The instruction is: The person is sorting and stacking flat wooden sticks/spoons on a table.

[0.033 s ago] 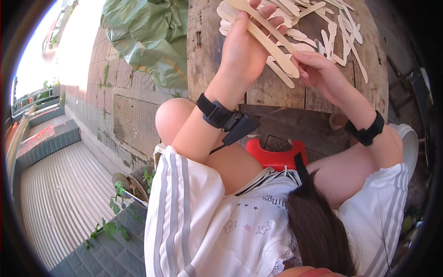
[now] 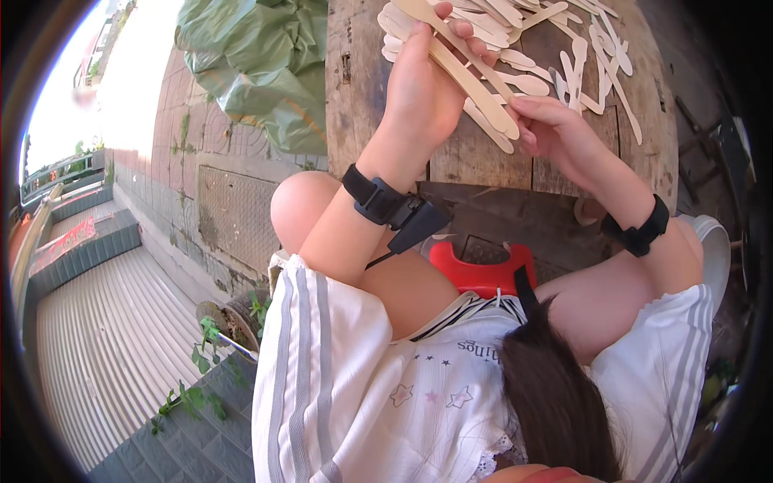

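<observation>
At the near edge of the wooden table, my left hand holds flat, pale wooden cutlery pieces, pressed under the thumb with the fingers curled behind them. Another long wooden cutlery piece lies slantwise across the left fingers. Its lower end is pinched between the thumb and fingers of my right hand. The upper ends of the held pieces run close to the top rim of the view, so their full shape is partly hidden. A loose pile of wooden cutlery, spoons and knives among it, lies just beyond both hands.
Left of the table sits a crumpled green plastic sheet or bag on the paved ground. Between my knees is a red plastic seat-like object. Black straps circle both wrists, the left strap carrying a dark device.
My left fingers have curled in a little more around the pieces. My right hand has shifted slightly left with the end it pinches.
</observation>
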Action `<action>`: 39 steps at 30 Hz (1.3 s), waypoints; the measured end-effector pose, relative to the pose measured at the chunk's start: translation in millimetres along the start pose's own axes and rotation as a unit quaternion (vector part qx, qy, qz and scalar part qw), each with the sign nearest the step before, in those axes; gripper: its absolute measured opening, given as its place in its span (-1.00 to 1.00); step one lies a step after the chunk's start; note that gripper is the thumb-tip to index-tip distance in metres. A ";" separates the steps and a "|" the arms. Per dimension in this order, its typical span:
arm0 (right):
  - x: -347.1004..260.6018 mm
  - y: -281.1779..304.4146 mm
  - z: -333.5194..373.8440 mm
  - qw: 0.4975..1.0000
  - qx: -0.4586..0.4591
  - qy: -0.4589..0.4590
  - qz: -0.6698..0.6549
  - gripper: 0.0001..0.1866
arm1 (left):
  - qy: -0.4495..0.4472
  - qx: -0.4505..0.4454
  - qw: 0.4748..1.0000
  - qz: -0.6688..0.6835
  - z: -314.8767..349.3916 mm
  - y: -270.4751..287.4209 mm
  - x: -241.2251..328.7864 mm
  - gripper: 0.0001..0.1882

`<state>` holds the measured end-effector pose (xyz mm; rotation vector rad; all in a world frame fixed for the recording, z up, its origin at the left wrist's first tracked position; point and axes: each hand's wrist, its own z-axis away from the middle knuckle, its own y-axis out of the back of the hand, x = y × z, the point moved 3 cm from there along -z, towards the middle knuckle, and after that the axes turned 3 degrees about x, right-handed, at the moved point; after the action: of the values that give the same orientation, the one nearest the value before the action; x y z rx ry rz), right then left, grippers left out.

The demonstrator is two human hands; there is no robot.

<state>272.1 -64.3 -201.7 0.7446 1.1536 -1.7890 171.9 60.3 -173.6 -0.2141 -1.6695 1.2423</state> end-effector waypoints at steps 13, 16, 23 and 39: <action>-2.1 -7.7 2.2 0.676 0.139 0.191 0.698 -0.70 | 0.102 0.112 0.987 0.062 3.9 13.5 16.0 -0.81; -2.4 -7.5 -1.0 0.663 0.149 0.173 0.713 -0.77 | 0.127 0.141 0.982 0.002 1.8 19.1 7.9 -0.83; -28.5 13.3 1.3 0.783 0.140 -0.016 0.605 -0.80 | 0.013 0.222 0.969 -0.111 -0.8 19.6 30.5 -0.81; -23.3 11.7 13.6 0.970 0.023 -0.027 0.241 -0.75 | 0.151 0.006 0.952 -0.265 6.2 -5.2 -7.1 -0.68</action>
<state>292.7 -71.2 -181.9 0.9091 0.8095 -1.4176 172.5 49.6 -173.5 0.0532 -1.3321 0.7690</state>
